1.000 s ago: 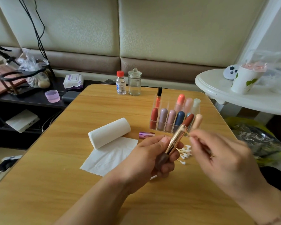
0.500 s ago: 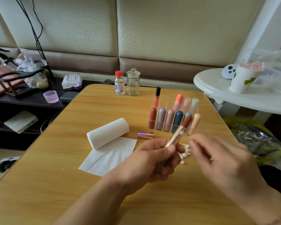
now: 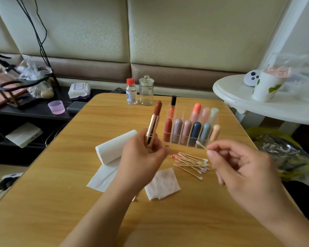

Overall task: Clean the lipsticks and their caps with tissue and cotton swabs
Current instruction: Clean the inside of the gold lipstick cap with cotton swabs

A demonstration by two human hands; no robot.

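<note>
Resting low on the wooden table [image 3: 43,202]: a folded tissue square [image 3: 162,184], faintly stained pink, just right of the left forearm

Gripping an uncapped lipstick [image 3: 153,123] with the left hand [image 3: 141,161], fingers curling round the gold base; holding it nearly upright, tilting slightly right, brownish-red bullet pointing up and away

Pinching a single cotton swab [image 3: 201,145] between thumb and fingertips of the right hand [image 3: 239,168], white tip pointing left toward the organizer; remaining fingers curling loosely; keeping swab and lipstick well apart

Lying between the two hands: a loose pile of cotton swabs [image 3: 191,163], wooden stems, some tips showing pink

Lying behind the left hand: a tissue roll [image 3: 114,148] on its side, one sheet trailing toward the near edge

Standing beyond the swabs: a clear organizer [image 3: 191,129] holding capped lipsticks in red, mauve, navy, grey-blue, peach and coral, plus a tall tube with a black cap at the back left

Standing at the far table edge: a small bottle [image 3: 131,91] with red cap, touching or just beside a lidded glass jar [image 3: 146,90]

Sitting further right: a white round table [image 3: 239,102] carrying a paper cup [image 3: 264,86]
</note>
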